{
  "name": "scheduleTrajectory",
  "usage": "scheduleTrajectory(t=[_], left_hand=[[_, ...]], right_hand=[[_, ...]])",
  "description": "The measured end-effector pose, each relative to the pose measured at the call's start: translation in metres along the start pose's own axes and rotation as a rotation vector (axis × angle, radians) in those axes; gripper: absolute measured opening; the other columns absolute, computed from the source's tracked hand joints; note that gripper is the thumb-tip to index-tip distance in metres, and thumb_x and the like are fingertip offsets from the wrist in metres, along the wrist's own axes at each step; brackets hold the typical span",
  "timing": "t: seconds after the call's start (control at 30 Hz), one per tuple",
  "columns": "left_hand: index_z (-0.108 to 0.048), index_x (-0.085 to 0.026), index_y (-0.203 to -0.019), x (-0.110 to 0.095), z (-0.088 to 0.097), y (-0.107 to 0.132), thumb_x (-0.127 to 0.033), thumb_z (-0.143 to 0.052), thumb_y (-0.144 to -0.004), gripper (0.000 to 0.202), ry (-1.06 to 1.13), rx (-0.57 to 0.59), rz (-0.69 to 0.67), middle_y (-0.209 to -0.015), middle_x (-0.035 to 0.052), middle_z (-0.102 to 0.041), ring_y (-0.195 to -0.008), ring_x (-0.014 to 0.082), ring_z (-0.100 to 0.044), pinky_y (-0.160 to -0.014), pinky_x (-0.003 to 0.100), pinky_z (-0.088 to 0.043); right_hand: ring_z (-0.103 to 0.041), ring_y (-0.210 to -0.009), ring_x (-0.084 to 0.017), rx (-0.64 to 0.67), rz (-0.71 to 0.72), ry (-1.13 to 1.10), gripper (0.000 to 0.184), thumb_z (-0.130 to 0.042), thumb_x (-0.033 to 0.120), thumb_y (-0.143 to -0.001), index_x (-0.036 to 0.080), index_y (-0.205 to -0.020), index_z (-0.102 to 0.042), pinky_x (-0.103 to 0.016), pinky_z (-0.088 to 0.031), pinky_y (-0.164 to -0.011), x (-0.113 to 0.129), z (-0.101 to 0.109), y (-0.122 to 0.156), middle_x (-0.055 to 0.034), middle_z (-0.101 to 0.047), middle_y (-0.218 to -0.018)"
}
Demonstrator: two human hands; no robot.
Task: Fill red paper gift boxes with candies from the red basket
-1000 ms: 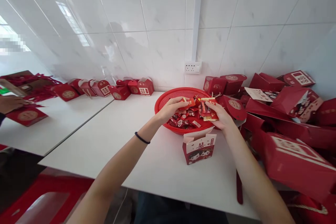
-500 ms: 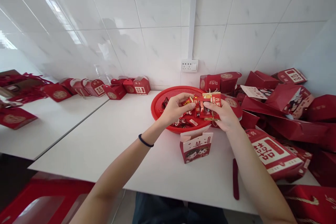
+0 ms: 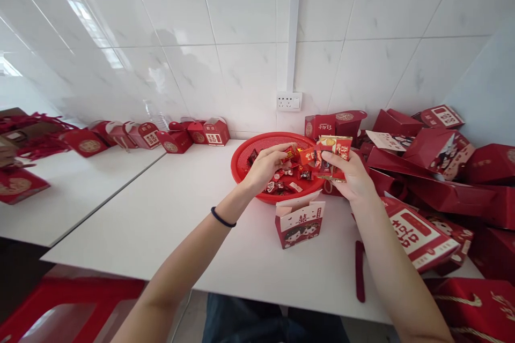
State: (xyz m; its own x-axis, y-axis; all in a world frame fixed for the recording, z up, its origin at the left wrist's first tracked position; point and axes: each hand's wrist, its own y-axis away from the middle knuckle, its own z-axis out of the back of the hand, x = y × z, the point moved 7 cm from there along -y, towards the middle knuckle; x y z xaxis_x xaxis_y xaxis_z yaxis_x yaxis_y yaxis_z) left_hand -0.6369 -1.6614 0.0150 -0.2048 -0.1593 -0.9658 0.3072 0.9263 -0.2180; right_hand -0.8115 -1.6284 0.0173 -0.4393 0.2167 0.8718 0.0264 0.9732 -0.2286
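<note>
Over the red plastic basket, my right hand pinches several wrapped sweets, red and gold, under its thumb. My left hand is closed at the fingertips on a small red-and-yellow wrapped candy, a short way left of the other hand. More wrapped candies lie in the basket below. In front of its rim stands a small red-and-white gift box, upright with its top flaps up and two cartoon figures on its face.
Folded red gift boxes are heaped on the right. Several closed boxes line the wall at the left. A dark red strip lies near the table's front edge. Another person's hand shows at the far left, by a red box.
My right hand has moved slightly right with its sweets, widening the space between my hands. My left hand stays over the basket. At the far left, another person's hand has come into view.
</note>
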Motion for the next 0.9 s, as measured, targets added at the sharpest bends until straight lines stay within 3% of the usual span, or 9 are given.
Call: scheduleTrajectory(t=[0.13, 0.3, 0.4, 0.5, 0.57, 0.7, 0.8, 0.9], left_hand=[[-0.065, -0.019, -0.128, -0.007, -0.011, 0.008, -0.027, -0.074, -0.077, 0.053, -0.084, 0.083, -0.099, -0.11, 0.0083, -0.071, -0.091, 0.0216, -0.069, -0.085, 0.037, -0.056], [-0.056, -0.022, -0.134, -0.016, -0.007, 0.02, -0.031, -0.077, -0.078, 0.061, -0.29, 0.039, -0.172, -0.107, 0.0089, -0.071, -0.081, 0.0216, -0.071, -0.075, 0.035, -0.059], [-0.056, -0.023, -0.13, -0.028, -0.006, 0.037, -0.031, -0.072, -0.084, 0.049, -0.424, -0.022, -0.268, -0.112, 0.0093, -0.07, -0.085, 0.0206, -0.071, -0.079, 0.036, -0.059], [-0.068, -0.021, -0.107, -0.04, -0.013, 0.072, -0.028, -0.065, -0.09, 0.018, -0.599, -0.079, -0.446, -0.117, 0.0096, -0.068, -0.107, 0.0227, -0.066, -0.093, 0.038, -0.056], [-0.073, -0.02, -0.092, -0.036, -0.023, 0.098, -0.026, -0.062, -0.093, 0.013, -0.744, -0.064, -0.525, -0.117, 0.0099, -0.067, -0.115, 0.0235, -0.063, -0.098, 0.038, -0.053], [-0.077, -0.02, -0.099, -0.007, -0.03, 0.123, -0.027, -0.054, -0.099, 0.025, -0.887, -0.066, -0.473, -0.099, 0.0094, -0.07, -0.091, 0.0189, -0.067, -0.079, 0.032, -0.055], [-0.079, -0.019, -0.09, 0.002, -0.017, 0.116, -0.032, -0.053, -0.099, 0.031, -0.872, -0.15, -0.364, -0.076, 0.0057, -0.068, -0.07, 0.0162, -0.061, -0.065, 0.029, -0.05], [-0.081, -0.022, -0.087, -0.002, -0.005, 0.104, -0.038, -0.061, -0.095, 0.026, -0.833, -0.124, -0.268, -0.072, 0.003, -0.07, -0.069, 0.0163, -0.061, -0.064, 0.028, -0.05]], right_hand=[[-0.073, -0.099, -0.032, 0.033, -0.009, 0.031, 0.043, -0.094, 0.035, -0.055, 0.021, -0.091, -0.074, -0.046, -0.06, -0.089, -0.004, -0.011, 0.005, -0.0051, -0.078, -0.093], [-0.074, -0.093, -0.029, 0.025, 0.032, 0.097, 0.047, -0.095, 0.037, -0.053, 0.02, -0.091, -0.073, -0.044, -0.061, -0.085, -0.003, -0.014, 0.006, -0.0048, -0.078, -0.093], [-0.074, -0.091, -0.028, 0.039, 0.077, 0.164, 0.049, -0.094, 0.04, -0.055, 0.02, -0.094, -0.072, -0.044, -0.062, -0.085, 0.002, -0.014, 0.006, -0.0049, -0.078, -0.094], [-0.074, -0.089, -0.027, 0.032, 0.137, 0.206, 0.046, -0.093, 0.041, -0.058, 0.021, -0.094, -0.072, -0.044, -0.062, -0.085, 0.012, -0.008, 0.006, -0.0044, -0.078, -0.094], [-0.074, -0.09, -0.027, 0.038, 0.181, 0.232, 0.043, -0.092, 0.042, -0.061, 0.023, -0.094, -0.073, -0.044, -0.061, -0.086, 0.021, -0.002, 0.006, -0.0043, -0.077, -0.096], [-0.073, -0.093, -0.027, 0.157, 0.228, 0.347, 0.041, -0.091, 0.044, -0.063, 0.023, -0.093, -0.074, -0.044, -0.061, -0.085, 0.034, 0.002, 0.009, -0.005, -0.077, -0.1], [-0.073, -0.092, -0.026, 0.306, 0.245, 0.48, 0.037, -0.09, 0.042, -0.065, 0.021, -0.092, -0.075, -0.041, -0.06, -0.084, 0.039, -0.003, 0.016, -0.006, -0.076, -0.102], [-0.072, -0.094, -0.026, 0.426, 0.244, 0.579, 0.037, -0.088, 0.04, -0.069, 0.02, -0.097, -0.076, -0.04, -0.058, -0.087, 0.04, -0.01, 0.023, -0.0067, -0.075, -0.101]])
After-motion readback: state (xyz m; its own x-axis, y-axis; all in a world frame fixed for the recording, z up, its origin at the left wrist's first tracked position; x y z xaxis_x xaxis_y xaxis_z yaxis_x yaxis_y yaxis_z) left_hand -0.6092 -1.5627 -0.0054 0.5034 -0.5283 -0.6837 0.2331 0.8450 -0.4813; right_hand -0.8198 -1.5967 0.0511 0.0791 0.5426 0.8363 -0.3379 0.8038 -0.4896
